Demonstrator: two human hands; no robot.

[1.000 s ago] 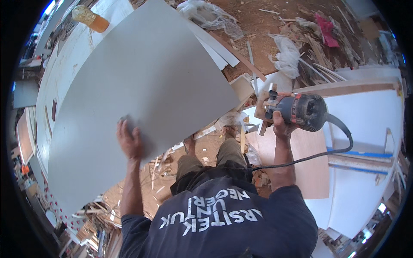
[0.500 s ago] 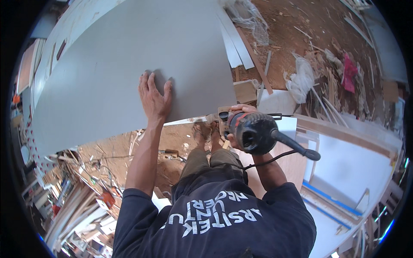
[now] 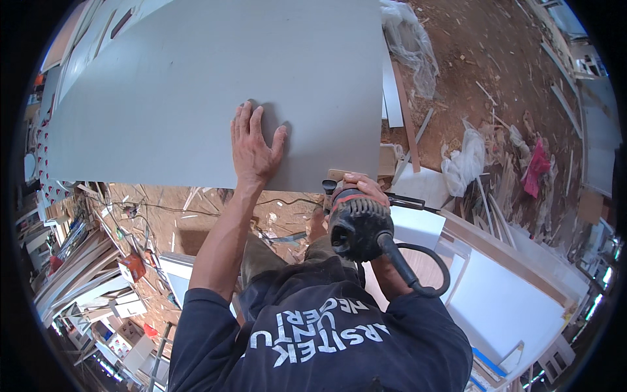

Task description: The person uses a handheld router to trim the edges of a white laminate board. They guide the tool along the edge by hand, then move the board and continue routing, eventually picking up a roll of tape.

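Note:
My left hand (image 3: 256, 151) lies flat on a large grey panel (image 3: 176, 117), its fingers spread and pointing away from me. At the panel's near right corner, my right hand (image 3: 367, 185) grips a handheld router (image 3: 360, 225). The router has a dusty black motor body, a red band, a flat base plate and a thin guide rod sticking out to the right. Its base plate is at the panel's edge; whether the bit touches the panel is hidden. A thick black power cord (image 3: 437, 281) loops from its top end back toward my right arm.
White boxes with wooden edges (image 3: 516, 248) stand at my right. Wood strips (image 3: 406, 108), clear plastic sheeting (image 3: 413, 46) and a pink scrap (image 3: 535, 168) lie on the dirt floor. Offcuts (image 3: 85, 274) pile up at left, near cords on the ground.
The router, in my right hand, has tilted and come closer to my body, its cord now looping. My left hand stays flat on the panel. My view and stance have shifted.

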